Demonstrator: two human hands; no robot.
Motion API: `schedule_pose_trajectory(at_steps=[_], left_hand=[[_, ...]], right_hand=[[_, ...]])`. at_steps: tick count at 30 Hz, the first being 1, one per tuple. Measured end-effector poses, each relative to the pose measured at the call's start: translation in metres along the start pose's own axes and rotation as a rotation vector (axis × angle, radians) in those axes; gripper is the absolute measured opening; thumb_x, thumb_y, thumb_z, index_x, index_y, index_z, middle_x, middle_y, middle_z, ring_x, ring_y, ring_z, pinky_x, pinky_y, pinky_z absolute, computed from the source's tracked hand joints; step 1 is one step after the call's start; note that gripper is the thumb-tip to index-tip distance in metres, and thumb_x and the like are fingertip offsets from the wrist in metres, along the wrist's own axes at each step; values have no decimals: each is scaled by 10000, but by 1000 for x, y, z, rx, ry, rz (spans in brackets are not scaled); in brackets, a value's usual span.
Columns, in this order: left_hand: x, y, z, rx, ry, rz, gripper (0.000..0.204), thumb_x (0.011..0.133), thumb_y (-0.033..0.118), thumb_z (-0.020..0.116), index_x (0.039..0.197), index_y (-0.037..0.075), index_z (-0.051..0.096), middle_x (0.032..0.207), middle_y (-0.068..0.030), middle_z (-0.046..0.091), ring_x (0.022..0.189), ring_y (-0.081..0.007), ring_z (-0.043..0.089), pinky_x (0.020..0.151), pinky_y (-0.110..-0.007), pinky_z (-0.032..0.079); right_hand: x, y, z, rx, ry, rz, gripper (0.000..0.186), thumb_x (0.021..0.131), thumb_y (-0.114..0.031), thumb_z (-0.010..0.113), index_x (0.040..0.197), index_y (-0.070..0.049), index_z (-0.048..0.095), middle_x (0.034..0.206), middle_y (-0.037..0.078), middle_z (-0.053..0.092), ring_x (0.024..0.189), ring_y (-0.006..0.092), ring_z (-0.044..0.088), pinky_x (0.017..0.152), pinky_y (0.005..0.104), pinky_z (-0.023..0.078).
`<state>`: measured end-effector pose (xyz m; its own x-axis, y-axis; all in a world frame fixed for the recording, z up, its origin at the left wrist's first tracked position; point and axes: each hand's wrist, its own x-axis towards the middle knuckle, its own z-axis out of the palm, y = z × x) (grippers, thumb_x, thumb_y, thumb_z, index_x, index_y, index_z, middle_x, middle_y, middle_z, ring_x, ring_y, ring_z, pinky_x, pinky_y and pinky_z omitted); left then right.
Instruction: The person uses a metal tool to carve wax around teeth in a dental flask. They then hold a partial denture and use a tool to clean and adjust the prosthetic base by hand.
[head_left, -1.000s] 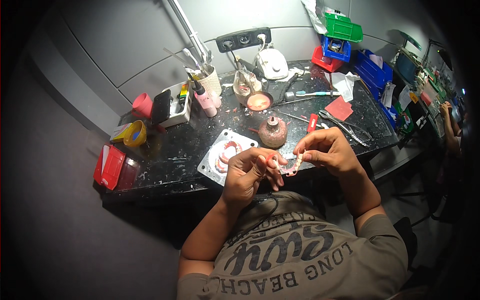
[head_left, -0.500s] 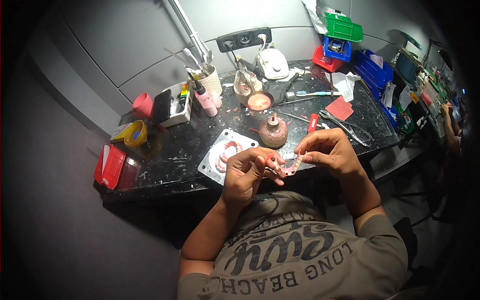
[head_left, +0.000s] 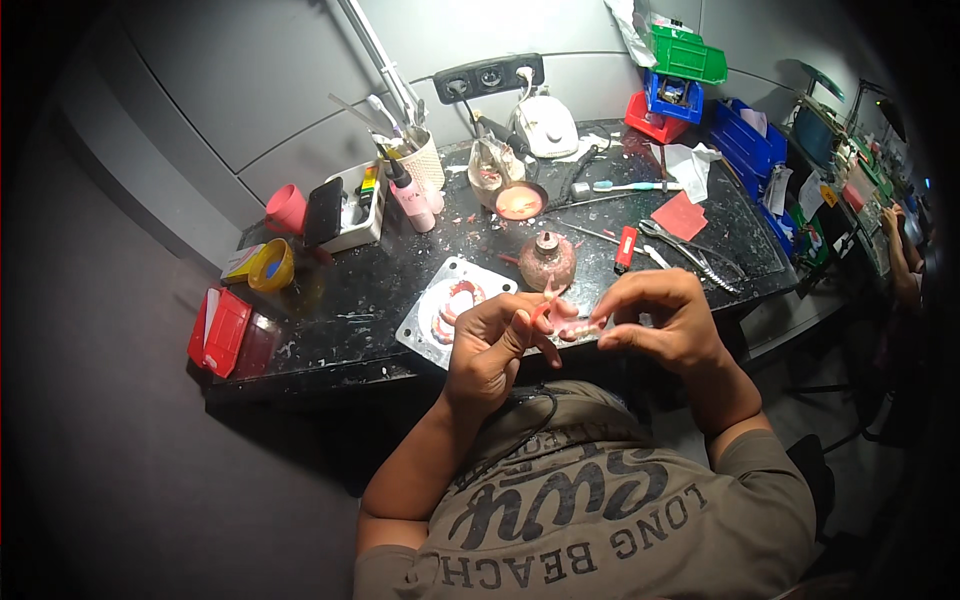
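Pinching the pink denture [head_left: 577,328] with the left hand [head_left: 488,348] at one end; holding the right hand [head_left: 668,322] curled by the other, cannot tell if gripping.

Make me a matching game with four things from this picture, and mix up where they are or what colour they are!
1. False teeth
2. Top bin of the stack
3. Toothbrush
4. Socket strip

A. Green
B. Black, on the wall
C. Between the left hand and right hand
D. Lying beside crumpled white paper

Pairs: 1-C, 2-A, 3-D, 4-B
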<state>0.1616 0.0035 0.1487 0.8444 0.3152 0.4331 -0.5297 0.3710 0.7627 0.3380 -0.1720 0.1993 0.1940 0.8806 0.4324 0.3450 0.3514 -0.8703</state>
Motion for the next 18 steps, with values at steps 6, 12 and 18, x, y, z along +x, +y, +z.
schedule_pose_trajectory(at_steps=[6, 12, 18], left_hand=[[-2, -1, -3, 24, -29, 29, 285, 1100, 232, 585, 1020, -27, 672, 1035, -162, 719, 925, -196, 697, 763, -325, 607], [-3, 8, 5, 106, -84, -81, 279, 1105, 215, 578, 1023, -39, 658, 1027, -148, 701, 891, -175, 694, 725, -316, 621], [-3, 7, 2, 113, -97, -97, 281, 1104, 217, 580, 1042, -44, 661, 1021, -137, 694, 798, -176, 692, 670, -318, 624]], right_hand=[[7, -2, -4, -136, -25, -59, 334, 795, -123, 923, 1080, -19, 783, 937, 42, 768, 660, 61, 599, 604, 236, 466], [11, 0, 9, -332, 47, -186, 327, 860, -101, 874, 1166, -29, 783, 990, 88, 787, 654, 83, 619, 584, 243, 474], [10, 7, 12, -306, 70, -270, 261, 861, -73, 863, 1110, -23, 802, 988, 118, 799, 779, 131, 734, 678, 259, 564]])
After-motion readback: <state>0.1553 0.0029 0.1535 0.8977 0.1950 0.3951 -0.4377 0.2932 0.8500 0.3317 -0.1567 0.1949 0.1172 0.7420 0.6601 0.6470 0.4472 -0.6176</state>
